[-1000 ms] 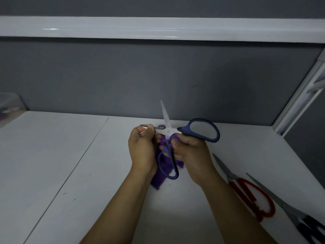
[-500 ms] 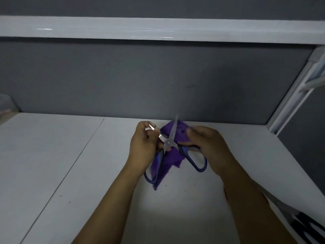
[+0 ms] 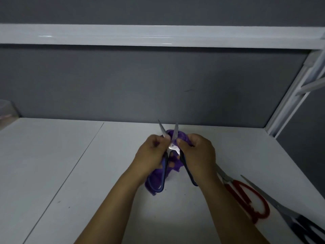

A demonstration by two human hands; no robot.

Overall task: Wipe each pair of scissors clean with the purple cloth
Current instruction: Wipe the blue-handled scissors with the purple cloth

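My left grip (image 3: 151, 155) and right grip (image 3: 198, 154) clasped the blue scissors (image 3: 173, 148) near the pivot, blades splayed toward the desk's (image 3: 70, 155) back edge, purple cloth (image 3: 182, 138) bunched just behind.

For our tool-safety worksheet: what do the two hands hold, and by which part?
The left hand and right hand grip the blue-handled scissors beside the pivot, one side each, purple cloth bunched between them.

From my feed, the blue-handled steel scissors (image 3: 173, 149) have dark blue loops and shiny silver blades, with a plain purple fabric cloth (image 3: 182, 136) behind them. The red-handled scissors (image 3: 265, 206) and black-handled scissors (image 3: 284, 212) both have grey blades. White table (image 3: 70, 155), matte grey back wall (image 3: 123, 85), glossy white shelf edge (image 3: 158, 36).
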